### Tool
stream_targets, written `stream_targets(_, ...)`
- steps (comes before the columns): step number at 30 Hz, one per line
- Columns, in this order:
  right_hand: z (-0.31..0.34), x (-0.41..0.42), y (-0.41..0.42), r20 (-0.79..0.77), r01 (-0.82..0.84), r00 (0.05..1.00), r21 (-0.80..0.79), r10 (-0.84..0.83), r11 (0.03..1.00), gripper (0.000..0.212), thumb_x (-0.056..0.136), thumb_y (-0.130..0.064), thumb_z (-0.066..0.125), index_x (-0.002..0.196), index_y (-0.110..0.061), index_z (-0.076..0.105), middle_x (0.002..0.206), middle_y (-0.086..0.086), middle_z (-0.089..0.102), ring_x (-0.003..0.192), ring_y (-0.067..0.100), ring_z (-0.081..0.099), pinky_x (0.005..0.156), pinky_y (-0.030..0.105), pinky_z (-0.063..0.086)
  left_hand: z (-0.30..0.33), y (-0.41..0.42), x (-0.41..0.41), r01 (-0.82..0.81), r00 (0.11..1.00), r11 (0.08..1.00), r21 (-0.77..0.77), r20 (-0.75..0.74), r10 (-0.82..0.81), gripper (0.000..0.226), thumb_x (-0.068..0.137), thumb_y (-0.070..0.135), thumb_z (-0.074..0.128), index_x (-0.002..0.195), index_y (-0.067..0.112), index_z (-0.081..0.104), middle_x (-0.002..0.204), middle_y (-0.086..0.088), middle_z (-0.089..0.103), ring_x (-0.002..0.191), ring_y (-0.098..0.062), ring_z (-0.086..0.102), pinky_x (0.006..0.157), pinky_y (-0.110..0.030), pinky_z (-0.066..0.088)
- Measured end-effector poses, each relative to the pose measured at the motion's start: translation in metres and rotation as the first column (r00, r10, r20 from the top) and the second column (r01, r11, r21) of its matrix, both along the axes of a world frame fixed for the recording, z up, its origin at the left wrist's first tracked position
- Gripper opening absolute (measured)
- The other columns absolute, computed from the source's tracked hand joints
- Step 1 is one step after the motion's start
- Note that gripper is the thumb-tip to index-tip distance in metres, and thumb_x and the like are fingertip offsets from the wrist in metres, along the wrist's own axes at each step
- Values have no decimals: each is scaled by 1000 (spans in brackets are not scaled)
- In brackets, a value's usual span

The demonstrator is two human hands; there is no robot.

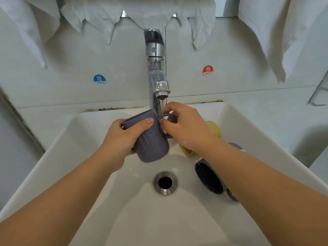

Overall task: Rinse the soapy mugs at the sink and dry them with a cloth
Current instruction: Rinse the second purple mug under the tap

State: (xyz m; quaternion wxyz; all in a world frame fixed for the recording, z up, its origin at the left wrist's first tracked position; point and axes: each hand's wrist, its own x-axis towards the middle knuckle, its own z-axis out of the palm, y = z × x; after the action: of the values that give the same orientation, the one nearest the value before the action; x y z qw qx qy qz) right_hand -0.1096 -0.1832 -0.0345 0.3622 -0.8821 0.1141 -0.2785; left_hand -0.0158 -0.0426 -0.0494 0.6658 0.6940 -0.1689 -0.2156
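I hold a grey-purple ribbed mug (152,144) over the white sink (74,139), tilted with its bottom toward me. My left hand (122,139) wraps around its body. My right hand (184,125) pinches the mug's handle. Water runs from the chrome tap (157,71) onto the mug by the handle. A yellow mug (213,129) lies in the basin behind my right wrist, mostly hidden. A second dark grey mug (209,176) lies on its side at the right of the basin, its mouth facing left.
The drain (165,182) sits in the basin's middle. White cloths (276,32) hang on the wall above, left and right of the tap. A blue COLD sticker (99,80) and a red HOT sticker (207,70) flank the tap.
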Motion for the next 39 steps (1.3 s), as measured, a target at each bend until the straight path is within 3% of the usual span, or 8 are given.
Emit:
stream_targets(5,-1,0,0,-4,67,998,-43,-68,997,12,88,-26,60,88,-14,58,66,-2,60,60,13,55,60,29,48,2,-3,-2,14,996,1000,5,88,-14,91,46,48,92,122,12,58,111,-6,70,96,-21,70,78,-44,60)
stream_targets(8,-4,3,2,5,102,995,0,-102,995,15,86,-24,60,87,-10,56,69,4,62,62,18,57,62,35,50,3,-6,-3,-14,991,1000,13,130,12,89,45,49,85,121,13,57,109,-4,70,98,-21,68,82,-45,58)
stream_targets(12,-4,4,3,-2,85,996,15,-85,996,9,84,-17,59,91,-13,54,68,0,60,66,19,58,67,40,52,4,-7,2,-26,998,1000,0,59,26,62,67,38,82,120,14,59,110,-4,70,96,-20,69,78,-42,59)
stream_targets(19,-2,8,3,22,74,997,15,-74,997,8,87,-20,57,93,-15,57,72,-6,58,66,10,53,66,33,48,8,-7,2,-18,1000,999,-37,17,18,52,76,36,76,119,13,59,108,-3,71,91,-16,70,65,-32,57)
stream_targets(25,-1,10,4,13,94,995,20,-94,995,16,89,-26,57,87,-10,57,71,0,58,72,24,60,71,48,54,6,-8,1,-15,999,1000,-24,37,16,57,72,38,79,120,14,59,109,-4,70,95,-19,70,73,-38,58)
stream_targets(31,-5,11,8,2,182,983,33,-183,983,21,89,-29,52,75,-14,49,65,-1,53,67,21,52,61,37,44,5,-11,-3,-67,989,998,-13,130,68,46,70,35,82,107,20,60,103,0,70,94,-17,68,79,-39,58)
stream_targets(36,-5,10,13,9,69,997,88,-70,994,13,94,-25,50,89,-13,49,69,-4,51,64,15,48,62,35,42,7,-5,2,-27,1000,1000,-15,1,27,52,75,40,76,118,14,60,107,-3,72,94,-18,70,76,-40,58)
stream_targets(39,-6,11,10,-10,156,988,-4,-156,988,17,94,-30,47,87,-14,48,69,-2,52,66,20,50,60,34,39,5,-10,-3,3,1000,1000,4,19,-3,63,70,45,79,121,15,59,109,-3,71,96,-18,70,79,-43,59)
